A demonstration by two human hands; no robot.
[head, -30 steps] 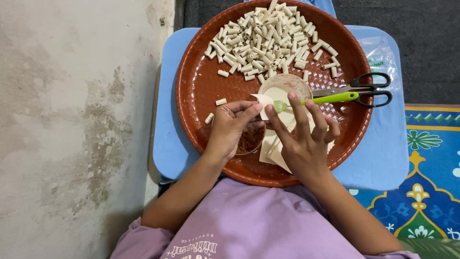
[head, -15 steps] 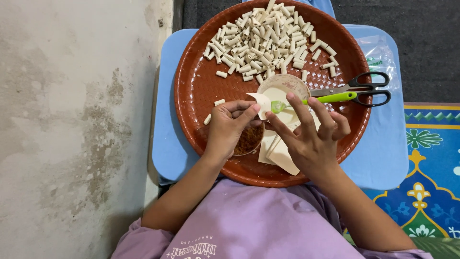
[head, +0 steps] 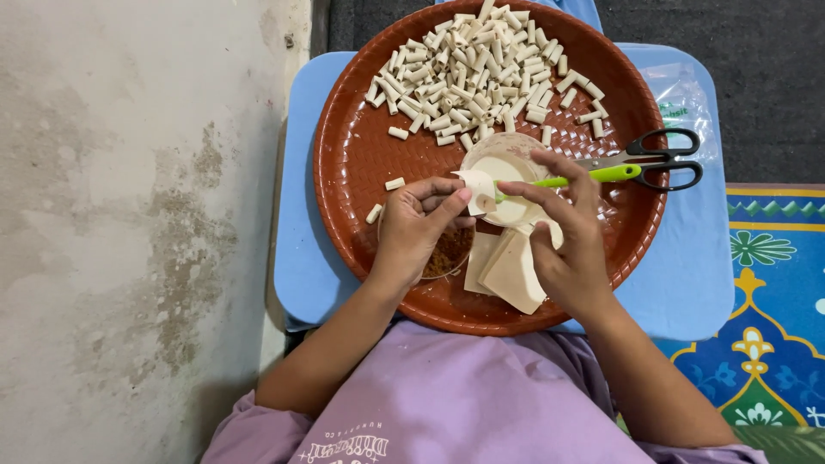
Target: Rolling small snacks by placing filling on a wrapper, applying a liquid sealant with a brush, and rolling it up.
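Observation:
A round brown tray (head: 361, 163) rests on a blue stool top. My left hand (head: 417, 228) and my right hand (head: 563, 236) meet over the tray's middle and together pinch a small pale dough wrapper (head: 478, 190), partly rolled. Just behind it stands a small bowl of pale paste (head: 507, 167). A stack of flat pale wrapper sheets (head: 509, 268) lies under my right hand. Beneath my left hand sits a small dish of brown filling (head: 449, 254), partly hidden. Several finished little rolls (head: 481, 64) are heaped at the tray's far side.
Scissors with black handles and a green grip (head: 640, 167) lie on the tray's right rim. A clear plastic bag (head: 683, 99) sits on the blue stool (head: 687, 275). A rough grey wall fills the left. A blue patterned mat (head: 773, 283) lies at the right.
My hands have shifted slightly and the wrapper is now rolled further between the fingertips, held a bit higher near the paste bowl.

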